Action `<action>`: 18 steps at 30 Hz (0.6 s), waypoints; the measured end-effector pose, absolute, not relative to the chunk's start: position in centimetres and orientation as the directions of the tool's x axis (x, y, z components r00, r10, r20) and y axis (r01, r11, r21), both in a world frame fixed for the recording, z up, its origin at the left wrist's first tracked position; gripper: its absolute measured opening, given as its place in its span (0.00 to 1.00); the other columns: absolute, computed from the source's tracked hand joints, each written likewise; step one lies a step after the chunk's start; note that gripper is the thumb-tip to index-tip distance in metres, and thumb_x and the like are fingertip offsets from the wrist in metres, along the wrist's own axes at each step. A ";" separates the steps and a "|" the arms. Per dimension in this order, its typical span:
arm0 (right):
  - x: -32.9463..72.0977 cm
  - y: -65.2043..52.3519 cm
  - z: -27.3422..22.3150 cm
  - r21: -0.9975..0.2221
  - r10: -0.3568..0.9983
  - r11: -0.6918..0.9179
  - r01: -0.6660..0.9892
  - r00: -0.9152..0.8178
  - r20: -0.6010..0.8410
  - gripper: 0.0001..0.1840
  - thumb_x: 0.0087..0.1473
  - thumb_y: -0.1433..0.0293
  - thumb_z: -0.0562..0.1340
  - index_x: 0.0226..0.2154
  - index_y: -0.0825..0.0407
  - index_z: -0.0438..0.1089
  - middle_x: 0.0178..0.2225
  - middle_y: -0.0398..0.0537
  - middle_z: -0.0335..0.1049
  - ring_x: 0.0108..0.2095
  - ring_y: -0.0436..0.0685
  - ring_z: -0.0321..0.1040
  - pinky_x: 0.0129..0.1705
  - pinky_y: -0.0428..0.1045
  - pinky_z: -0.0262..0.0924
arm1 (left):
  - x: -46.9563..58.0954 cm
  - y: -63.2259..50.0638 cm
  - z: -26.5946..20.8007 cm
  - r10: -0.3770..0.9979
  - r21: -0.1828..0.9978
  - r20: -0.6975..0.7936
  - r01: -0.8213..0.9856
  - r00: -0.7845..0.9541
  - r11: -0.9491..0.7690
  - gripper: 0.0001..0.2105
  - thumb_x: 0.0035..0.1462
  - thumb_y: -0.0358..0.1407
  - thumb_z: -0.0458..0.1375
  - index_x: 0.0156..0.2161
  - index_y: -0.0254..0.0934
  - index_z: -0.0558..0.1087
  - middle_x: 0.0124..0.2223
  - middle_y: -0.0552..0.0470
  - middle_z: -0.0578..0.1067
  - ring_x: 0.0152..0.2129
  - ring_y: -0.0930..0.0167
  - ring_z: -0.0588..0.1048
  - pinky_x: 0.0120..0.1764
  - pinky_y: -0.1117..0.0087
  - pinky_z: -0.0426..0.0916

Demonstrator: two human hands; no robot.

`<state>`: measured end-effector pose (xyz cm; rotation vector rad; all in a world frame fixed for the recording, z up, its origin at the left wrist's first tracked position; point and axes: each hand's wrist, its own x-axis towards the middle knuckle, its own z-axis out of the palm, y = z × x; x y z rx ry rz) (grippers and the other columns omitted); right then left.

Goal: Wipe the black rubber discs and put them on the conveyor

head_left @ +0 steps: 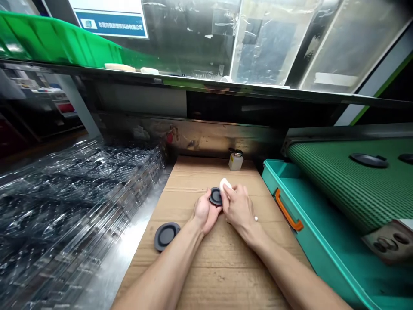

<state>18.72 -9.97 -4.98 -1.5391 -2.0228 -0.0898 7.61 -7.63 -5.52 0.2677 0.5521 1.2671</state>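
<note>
Over a brown cardboard sheet (219, 275), the left hand (204, 213) is holding a black disc (215, 196) by its rim, thumb at the far side and fingers curling beneath, with the round raised ring facing up. This disc is being held above the middle of the sheet, a little nearer the far edge than the forearms. The right hand (238, 207) is pinching a white pad (225, 184) between thumb and bent fingers, narrowly closed, and is keeping it at the disc's right-hand rim; the fingers are hiding the exact line of contact. A small white bit (256, 218) is lying just beside the right wrist, toward the sheet's right edge. A second black disc (166, 236) is resting flat just inside the left edge, beside the left forearm. Near the far right corner, a squarish bottle (235, 162) with a dark top is standing upright. Along the right edge, a teal bin (322, 257) with an orange handle (287, 211) on its side is sitting, and above it a green conveyor belt (322, 172) is carrying another dark disc (369, 160), with part of one more showing at the right. Beyond the left edge, clear plastic trays (80, 193) are lying stacked. Above the far edge, a shelf is holding a green crate (64, 43) at its left end.
</note>
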 end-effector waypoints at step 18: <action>21.8 -8.2 -4.9 -0.656 0.913 0.388 0.648 -0.174 0.368 0.25 0.46 0.62 0.66 0.48 0.49 0.66 0.39 0.47 0.68 0.40 0.56 0.67 0.42 0.51 0.63 | 7.7 -7.1 -6.1 0.966 0.521 -0.230 -0.824 0.117 0.223 0.14 0.63 0.35 0.46 0.40 0.30 0.72 0.43 0.40 0.77 0.42 0.64 0.76 0.47 0.60 0.71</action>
